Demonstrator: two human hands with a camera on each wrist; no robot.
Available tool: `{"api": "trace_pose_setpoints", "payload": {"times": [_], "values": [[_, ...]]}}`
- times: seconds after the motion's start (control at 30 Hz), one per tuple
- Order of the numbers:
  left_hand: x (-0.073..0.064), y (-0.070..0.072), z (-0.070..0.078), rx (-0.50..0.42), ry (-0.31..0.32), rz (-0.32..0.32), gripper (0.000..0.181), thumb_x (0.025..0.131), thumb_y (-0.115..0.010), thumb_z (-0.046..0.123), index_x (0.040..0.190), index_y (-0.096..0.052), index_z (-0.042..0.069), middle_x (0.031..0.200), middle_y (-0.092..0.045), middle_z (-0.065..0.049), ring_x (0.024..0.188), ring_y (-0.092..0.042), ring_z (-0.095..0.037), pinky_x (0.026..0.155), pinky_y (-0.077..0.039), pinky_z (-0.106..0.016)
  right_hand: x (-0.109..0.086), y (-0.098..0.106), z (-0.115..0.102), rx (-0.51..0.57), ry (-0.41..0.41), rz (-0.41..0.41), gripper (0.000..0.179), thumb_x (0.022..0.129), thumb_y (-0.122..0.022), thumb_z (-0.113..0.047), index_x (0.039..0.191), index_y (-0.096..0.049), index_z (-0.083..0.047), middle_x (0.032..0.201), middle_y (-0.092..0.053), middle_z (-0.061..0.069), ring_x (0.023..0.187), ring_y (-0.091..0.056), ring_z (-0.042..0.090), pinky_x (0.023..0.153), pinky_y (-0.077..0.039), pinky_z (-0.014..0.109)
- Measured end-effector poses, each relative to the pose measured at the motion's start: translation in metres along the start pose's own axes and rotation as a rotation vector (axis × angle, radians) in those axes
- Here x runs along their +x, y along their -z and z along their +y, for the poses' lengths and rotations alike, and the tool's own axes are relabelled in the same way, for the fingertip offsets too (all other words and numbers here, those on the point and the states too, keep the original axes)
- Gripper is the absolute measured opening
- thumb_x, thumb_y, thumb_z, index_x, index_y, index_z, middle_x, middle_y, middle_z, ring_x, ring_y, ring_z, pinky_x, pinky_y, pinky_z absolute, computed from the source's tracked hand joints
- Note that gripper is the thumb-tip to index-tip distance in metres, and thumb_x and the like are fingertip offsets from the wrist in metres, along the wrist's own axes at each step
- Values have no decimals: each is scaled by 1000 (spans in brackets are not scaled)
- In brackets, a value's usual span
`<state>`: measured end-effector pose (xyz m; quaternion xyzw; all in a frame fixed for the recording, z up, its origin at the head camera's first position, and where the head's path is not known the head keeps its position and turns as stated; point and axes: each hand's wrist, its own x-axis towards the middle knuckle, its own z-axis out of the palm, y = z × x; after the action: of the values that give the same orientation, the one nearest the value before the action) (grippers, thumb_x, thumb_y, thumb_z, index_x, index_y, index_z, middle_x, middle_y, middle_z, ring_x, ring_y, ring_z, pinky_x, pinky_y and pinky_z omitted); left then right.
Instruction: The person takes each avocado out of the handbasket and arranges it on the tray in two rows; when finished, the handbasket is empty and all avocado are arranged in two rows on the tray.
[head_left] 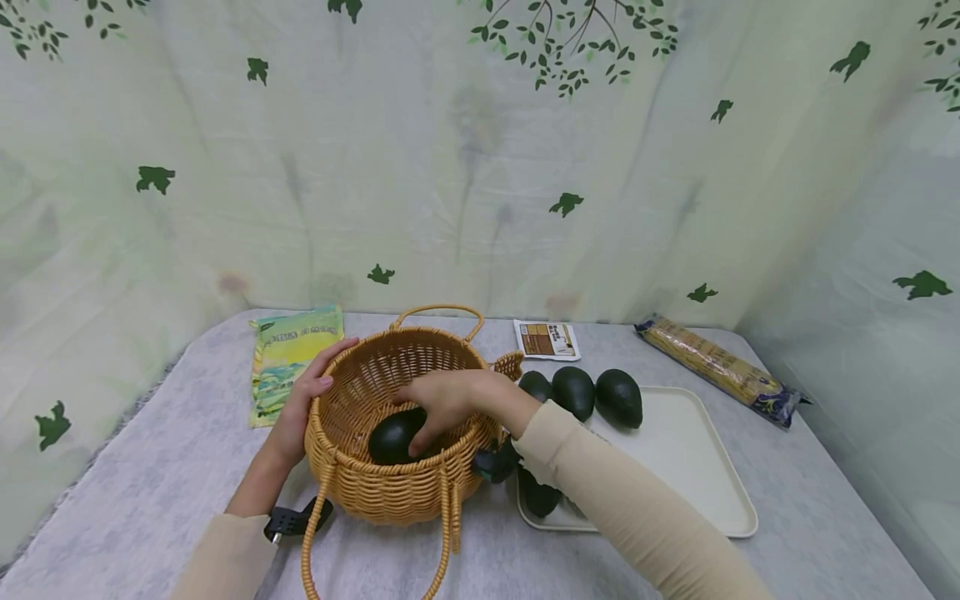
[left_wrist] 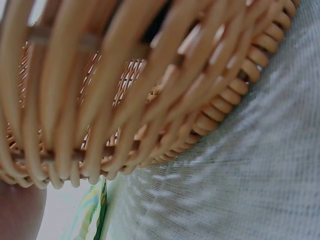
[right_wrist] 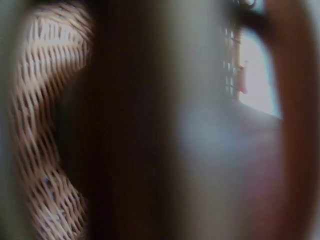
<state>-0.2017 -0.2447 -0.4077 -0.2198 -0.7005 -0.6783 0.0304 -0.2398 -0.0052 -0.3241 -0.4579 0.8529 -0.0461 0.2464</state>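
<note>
A round wicker basket (head_left: 382, 492) with two looped handles stands on the table. My left hand (head_left: 300, 408) holds it by the left side of the rim. In the left wrist view its woven wall (left_wrist: 100, 90) fills much of the picture. Down inside the basket, my right hand (head_left: 442, 400) grips a dark avocado (head_left: 392, 437), thumb on the near side. To the right, several more avocados (head_left: 618, 398) lie along the left part of a white tray (head_left: 675, 450), partly hidden by the right arm. The right wrist view is mostly blurred, with some basket weave (right_wrist: 50, 110) showing.
Behind my left hand lies a green-yellow packet (head_left: 292, 358). A small brown and white packet (head_left: 547, 340) is at the back, beyond the avocados. At the back right lies a long bag of what looks like noodles (head_left: 720, 367). A leaf-patterned curtain (head_left: 420, 167) encloses the table.
</note>
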Motion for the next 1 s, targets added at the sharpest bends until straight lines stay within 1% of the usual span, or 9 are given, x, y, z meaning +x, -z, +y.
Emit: {"api": "trace_pose_setpoints", "payload": {"times": [0.1,0.17,0.4,0.53,0.67,0.77,0.87,0.93,1.0], "values": [[0,0,1,-1,1,0,56,107,-28,23,162,-30,11,153,-39,-2,139,-44,-23,103,-47,-27,0,0,-1,3,6,-8,78,93,-77,-37,157,-42,-9,153,-53,4,140,-50,17,113,-40,29],[0,0,1,0,0,-2,56,107,-27,23,162,-30,11,153,-40,-2,139,-44,-23,103,-47,-26,0,-1,-1,0,23,-15,74,94,-76,-34,157,-44,-12,153,-53,3,139,-51,17,113,-40,28],[0,1,0,7,-4,-2,56,107,-27,22,162,-31,12,152,-40,1,139,-44,-21,103,-47,-25,0,-2,1,10,130,-54,60,96,-73,-19,152,-52,-21,154,-52,-1,140,-47,13,113,-38,27],[0,1,0,11,-3,2,56,107,-27,22,162,-31,11,152,-41,2,139,-43,-20,104,-46,-25,1,-2,2,45,214,-60,46,98,-69,-16,144,-61,-18,146,-59,-2,133,-51,9,107,-39,22],[0,0,0,17,4,5,56,107,-27,22,162,-32,12,152,-40,3,139,-43,-20,104,-46,-25,1,-1,3,67,255,-44,37,101,-66,-17,138,-65,-16,141,-63,-2,131,-54,8,107,-40,21],[-1,-1,1,14,8,3,57,107,-27,22,162,-30,10,153,-39,2,140,-42,-22,104,-46,-25,2,-1,2,56,231,-27,42,101,-66,-19,143,-61,-16,145,-60,-2,137,-52,10,111,-39,23],[0,-1,1,8,8,-1,57,107,-27,23,163,-28,8,154,-38,0,140,-42,-23,104,-46,-25,2,-2,1,50,159,-18,53,101,-68,-24,151,-53,-15,153,-53,0,141,-49,14,113,-39,27],[0,-1,1,7,7,-1,57,107,-27,23,163,-27,8,154,-38,0,141,-42,-23,104,-46,-25,2,-2,0,40,115,-20,60,100,-69,-29,153,-49,-13,154,-51,3,141,-49,16,114,-39,28],[0,-1,1,6,7,0,57,107,-27,24,162,-28,10,154,-38,-1,141,-42,-23,104,-45,-25,2,-2,0,43,95,-28,63,99,-69,-32,154,-48,-11,155,-51,4,141,-50,17,113,-39,29]]}}
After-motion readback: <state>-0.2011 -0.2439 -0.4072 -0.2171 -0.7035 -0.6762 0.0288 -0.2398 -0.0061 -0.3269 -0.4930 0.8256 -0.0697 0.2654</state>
